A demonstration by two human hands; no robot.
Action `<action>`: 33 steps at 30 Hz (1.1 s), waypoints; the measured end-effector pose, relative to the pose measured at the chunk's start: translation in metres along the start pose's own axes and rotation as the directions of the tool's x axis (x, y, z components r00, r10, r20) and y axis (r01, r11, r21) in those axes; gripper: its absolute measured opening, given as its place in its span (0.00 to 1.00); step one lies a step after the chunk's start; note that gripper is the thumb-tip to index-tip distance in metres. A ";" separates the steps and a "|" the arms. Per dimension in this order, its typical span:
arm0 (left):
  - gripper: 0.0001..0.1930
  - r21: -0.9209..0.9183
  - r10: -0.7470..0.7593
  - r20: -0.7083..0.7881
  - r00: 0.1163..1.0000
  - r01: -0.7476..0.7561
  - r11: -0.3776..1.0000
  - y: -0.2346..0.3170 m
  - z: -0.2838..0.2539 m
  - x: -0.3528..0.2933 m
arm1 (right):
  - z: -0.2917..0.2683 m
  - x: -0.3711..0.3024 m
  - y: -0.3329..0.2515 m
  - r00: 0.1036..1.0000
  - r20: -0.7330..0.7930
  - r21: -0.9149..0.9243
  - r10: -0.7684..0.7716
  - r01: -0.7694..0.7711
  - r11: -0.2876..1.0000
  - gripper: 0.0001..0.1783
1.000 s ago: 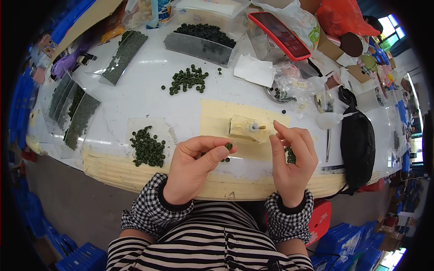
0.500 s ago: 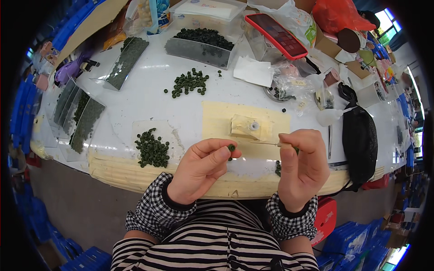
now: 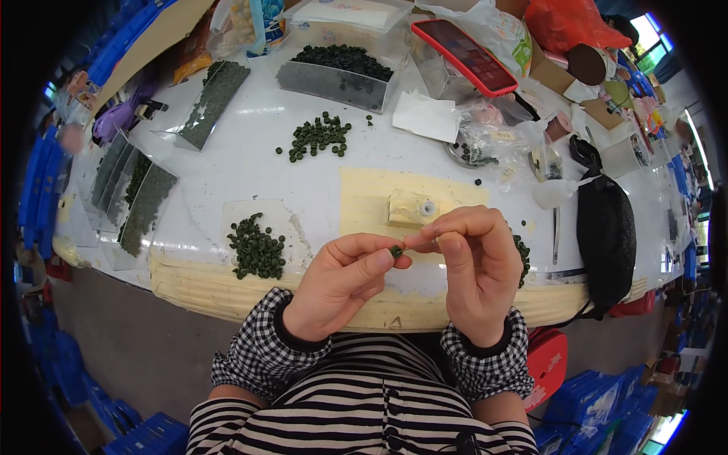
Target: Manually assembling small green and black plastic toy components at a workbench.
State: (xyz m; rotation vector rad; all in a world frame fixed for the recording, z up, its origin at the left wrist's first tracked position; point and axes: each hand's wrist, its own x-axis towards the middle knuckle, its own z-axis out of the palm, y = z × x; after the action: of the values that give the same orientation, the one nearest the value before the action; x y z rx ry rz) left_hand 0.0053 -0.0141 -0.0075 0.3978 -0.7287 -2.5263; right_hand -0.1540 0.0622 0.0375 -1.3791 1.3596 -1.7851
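My left hand (image 3: pixel 337 284) and my right hand (image 3: pixel 474 273) meet just above the near edge of the bench (image 3: pixel 250 163). The fingers of my left hand are pinched shut on a small dark green bead (image 3: pixel 396 251), held between thumb and forefinger. My right fingers (image 3: pixel 428 235) are closed together too, their tips touching the bead from the other side; whether they hold anything thin of their own I cannot tell.

Just beyond my hands a small cream block (image 3: pixel 409 208) sits on a pale yellow mat (image 3: pixel 364 197). To the left of my left hand a heap of green beads (image 3: pixel 256 246) lies on a clear sheet. Farther back, a looser scatter of beads (image 3: pixel 317 136) is spread on the white top, and behind it stands a clear tray (image 3: pixel 337 72) filled with more of them. A black pouch (image 3: pixel 605 231) lies well off to my right.
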 end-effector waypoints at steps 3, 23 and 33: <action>0.11 0.005 -0.003 -0.004 1.000 0.003 1.000 0.001 0.000 0.000 | 0.001 0.000 0.001 1.000 -0.005 -0.011 0.010 -0.011 1.000 0.05; 0.09 0.764 0.602 -0.018 0.798 -0.377 0.523 -0.003 0.011 0.001 | -0.014 0.016 0.020 0.964 0.054 -0.770 -0.260 0.205 0.603 0.10; 0.11 0.776 0.643 0.051 0.764 -0.435 0.456 -0.005 0.009 0.000 | -0.004 -0.019 0.002 0.985 0.095 -0.468 -0.142 0.170 0.867 0.17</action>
State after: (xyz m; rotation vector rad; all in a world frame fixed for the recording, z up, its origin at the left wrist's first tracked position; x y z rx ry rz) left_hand 0.0004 -0.0066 -0.0033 0.6176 -1.5230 -1.4069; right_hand -0.1514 0.0785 0.0277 -1.8251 1.7791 -1.5471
